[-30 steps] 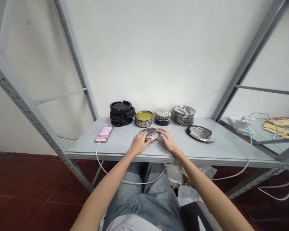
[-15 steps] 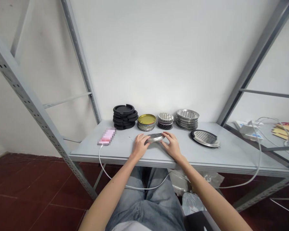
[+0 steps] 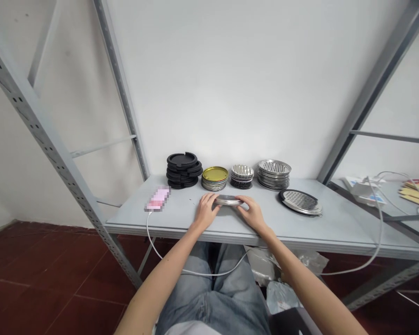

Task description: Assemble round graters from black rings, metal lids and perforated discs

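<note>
While the left hand (image 3: 206,210) and right hand (image 3: 252,214) clamped a metal disc (image 3: 228,200), it looked tilted. Uneven pressure risked a slip.

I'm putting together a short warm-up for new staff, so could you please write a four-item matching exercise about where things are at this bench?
Things
1. Black stack
2. Round metal disc
3. Black-edged perforated disc
4. Gold-topped stack

Places
A. Lying on the table, to the right of the right hand
B. Second from the left in the back row of stacks
C. Held between the left hand and the right hand
D. Leftmost in the back row of stacks

Right pairs: 1-D, 2-C, 3-A, 4-B
</note>
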`<state>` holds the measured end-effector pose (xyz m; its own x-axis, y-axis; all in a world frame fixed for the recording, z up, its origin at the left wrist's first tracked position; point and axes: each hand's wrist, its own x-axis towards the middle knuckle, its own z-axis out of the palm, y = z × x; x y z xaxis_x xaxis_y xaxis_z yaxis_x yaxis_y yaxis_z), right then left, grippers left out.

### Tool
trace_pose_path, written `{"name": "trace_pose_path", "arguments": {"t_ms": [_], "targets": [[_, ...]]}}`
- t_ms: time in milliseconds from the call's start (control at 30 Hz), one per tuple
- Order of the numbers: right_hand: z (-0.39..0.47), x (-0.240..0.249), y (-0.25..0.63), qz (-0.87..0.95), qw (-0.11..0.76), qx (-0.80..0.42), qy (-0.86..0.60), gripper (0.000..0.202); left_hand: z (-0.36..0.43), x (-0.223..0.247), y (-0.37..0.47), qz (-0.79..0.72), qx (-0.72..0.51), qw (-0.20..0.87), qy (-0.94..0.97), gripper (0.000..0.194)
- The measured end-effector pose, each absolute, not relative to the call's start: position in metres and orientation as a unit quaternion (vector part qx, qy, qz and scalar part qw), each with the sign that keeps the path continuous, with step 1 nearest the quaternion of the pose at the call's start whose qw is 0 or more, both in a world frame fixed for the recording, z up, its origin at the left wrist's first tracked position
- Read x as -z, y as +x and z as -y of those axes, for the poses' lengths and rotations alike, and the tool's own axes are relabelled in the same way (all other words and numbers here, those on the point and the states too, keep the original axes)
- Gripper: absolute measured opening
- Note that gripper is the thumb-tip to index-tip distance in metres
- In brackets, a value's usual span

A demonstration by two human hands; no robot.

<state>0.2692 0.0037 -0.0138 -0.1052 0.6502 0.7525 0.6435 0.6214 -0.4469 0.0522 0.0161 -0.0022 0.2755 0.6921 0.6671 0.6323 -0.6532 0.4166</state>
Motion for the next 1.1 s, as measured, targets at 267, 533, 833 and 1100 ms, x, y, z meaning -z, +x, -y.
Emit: {"name": "trace_pose_path", "arguments": {"t_ms": [267, 533, 833, 1100], "targets": [[0.004, 0.010, 0.261, 0.773, 0.441, 0.074, -0.450, 0.029, -0.009, -0.001, 0.052, -0.401, -0.441, 0.016, 0.803, 0.029], [-0.009, 0.020, 0.271, 0.730, 0.516, -0.022, -0.448, 0.030, -0.018, 0.002, 0.052, -0.444, -0.451, 0.065, 0.772, 0.047], [-0.001, 0.013, 0.263, 0.775, 0.447, 0.042, -0.444, 0.029, -0.015, 0.004, 0.052, -0.414, -0.426, 0.048, 0.803, 0.036], [-0.009, 0.019, 0.269, 0.738, 0.494, -0.030, -0.460, 0.034, -0.016, 0.003, 0.051, -0.441, -0.439, 0.041, 0.782, 0.037]]}}
